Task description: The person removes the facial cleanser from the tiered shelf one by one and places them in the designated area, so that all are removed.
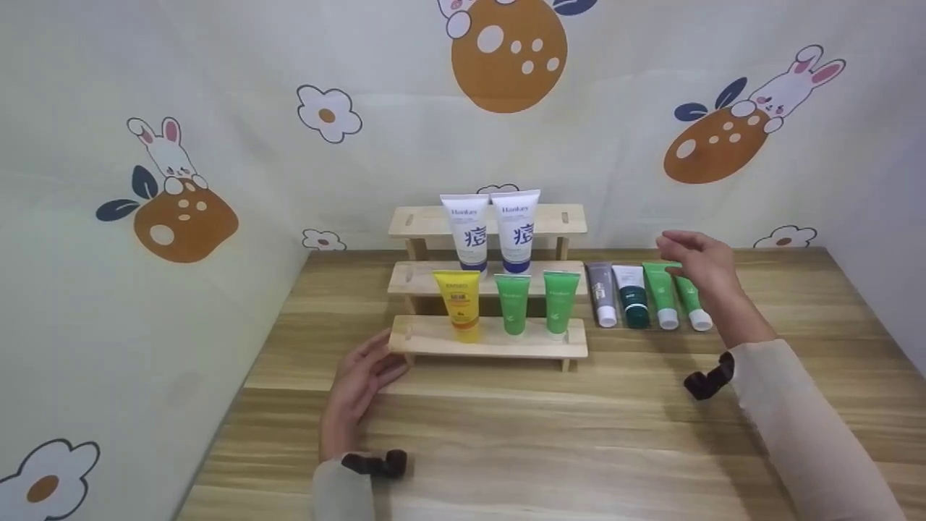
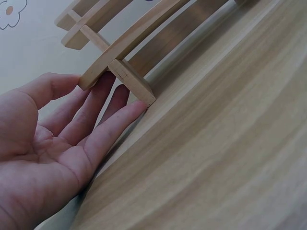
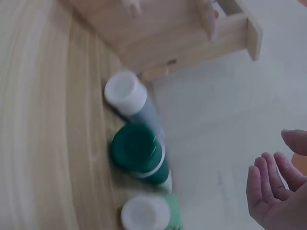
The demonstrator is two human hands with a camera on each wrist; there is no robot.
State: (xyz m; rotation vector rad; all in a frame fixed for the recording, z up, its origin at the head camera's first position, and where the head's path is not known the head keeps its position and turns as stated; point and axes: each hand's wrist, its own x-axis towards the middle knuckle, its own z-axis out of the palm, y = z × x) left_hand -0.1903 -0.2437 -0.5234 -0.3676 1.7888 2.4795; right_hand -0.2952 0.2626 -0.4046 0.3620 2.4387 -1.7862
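Observation:
A three-tier wooden display stand (image 1: 488, 347) sits on the table. My left hand (image 1: 358, 383) holds the left end of its lowest tier; in the left wrist view the thumb touches the board's corner and fingers reach beneath it, by the leg (image 2: 130, 81). Two white-and-blue tubes (image 1: 469, 224) stand on the middle tier. On the lowest tier stand a yellow tube (image 1: 459, 304) and two green tubes (image 1: 514, 300). My right hand (image 1: 705, 268), fingers loosely bent and holding nothing, hovers over the green tubes (image 1: 660, 289) lying at the right.
Beside those lie a grey tube (image 1: 600, 289) and a white tube with a dark green lower part (image 1: 634, 289), all caps toward me. A patterned cloth (image 1: 405, 87) hangs behind the wood-grain table (image 1: 506, 449). Each wrist wears a black camera mount (image 1: 709, 378).

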